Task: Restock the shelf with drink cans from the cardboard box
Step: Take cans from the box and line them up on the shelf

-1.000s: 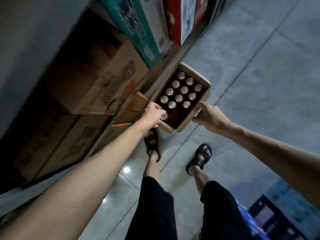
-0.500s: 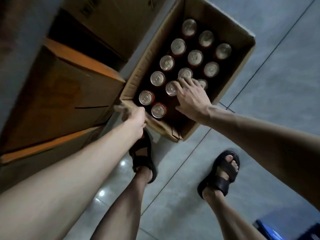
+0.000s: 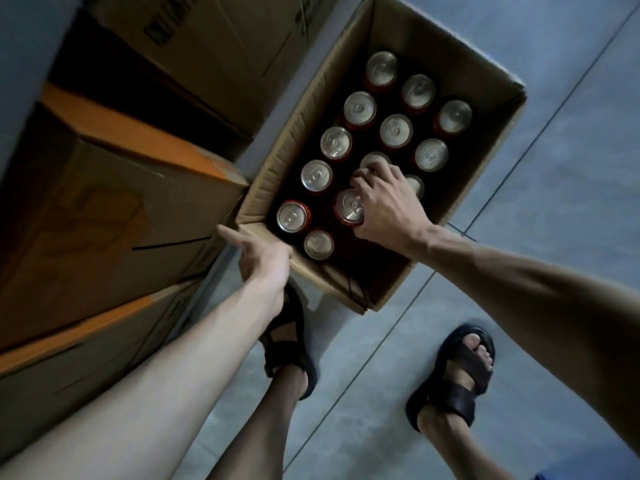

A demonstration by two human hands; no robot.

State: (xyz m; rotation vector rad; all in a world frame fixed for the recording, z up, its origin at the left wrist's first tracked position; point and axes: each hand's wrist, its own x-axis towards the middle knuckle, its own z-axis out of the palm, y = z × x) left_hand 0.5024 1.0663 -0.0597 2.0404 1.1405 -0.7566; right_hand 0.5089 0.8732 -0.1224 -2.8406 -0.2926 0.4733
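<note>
Can: upright in the cardboard box, near its close end, among other cans.
Right hand: fingers curled round that can's top.
Left hand: at the box's near corner, one finger outstretched; grasp cannot be told.
Surroundings: box on grey floor, just beside stacked cartons.

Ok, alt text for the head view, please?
Right hand grips one drink can among about a dozen upright in an open cardboard box on the floor. Left hand holds the box's near rim, beside stacked cartons.
</note>
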